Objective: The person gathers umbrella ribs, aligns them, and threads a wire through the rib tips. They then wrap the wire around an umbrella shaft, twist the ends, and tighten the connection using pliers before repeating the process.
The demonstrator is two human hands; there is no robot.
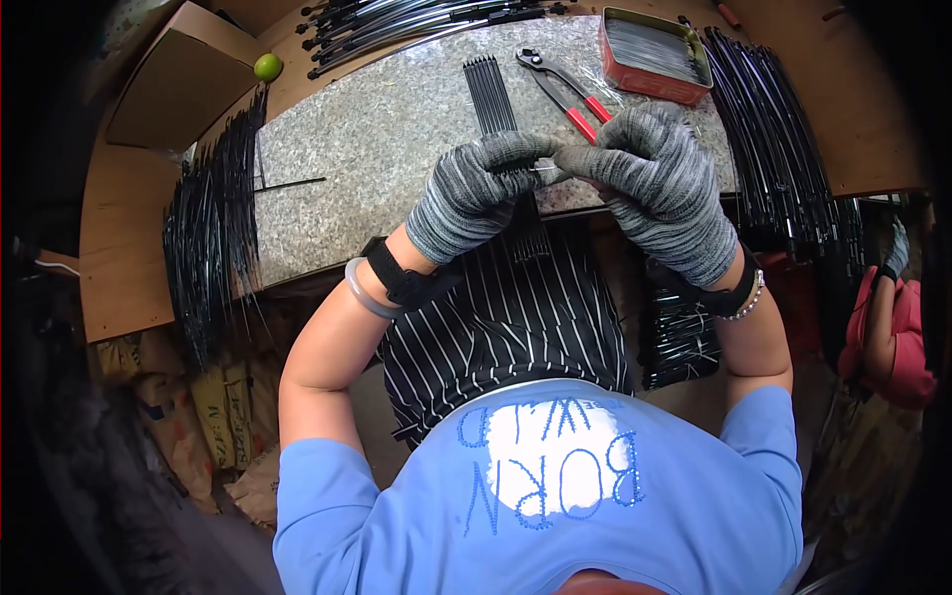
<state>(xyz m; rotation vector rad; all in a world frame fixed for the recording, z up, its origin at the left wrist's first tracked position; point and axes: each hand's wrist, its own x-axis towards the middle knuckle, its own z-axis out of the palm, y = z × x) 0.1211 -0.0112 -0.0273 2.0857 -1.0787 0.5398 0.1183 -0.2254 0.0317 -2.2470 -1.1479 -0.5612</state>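
Note:
Both my hands wear grey striped knit gloves and meet over the near edge of the stone slab. My left hand [476, 183] is closed around a flat row of thin black rods [490, 94]. Their pointed heads lie side by side on the slab, and the lower ends come out below the glove over the slab's edge. My right hand [659, 178] is closed in a pinch, thumb and fingertips against the left fingertips. A small pale, shiny piece [545, 168] shows between the fingertips; its kind is too small to make out. Red-handled pliers [565, 94] lie just beyond my right hand.
A red tin [654, 79] of thin pale strips stands at the far right. Black rod bundles hang at the left [213, 218] and right [773, 139] edges. One loose rod [290, 184] lies left. Behind are a cardboard box [183, 84] and a green fruit [268, 67]. Another person's arm [883, 307] shows right.

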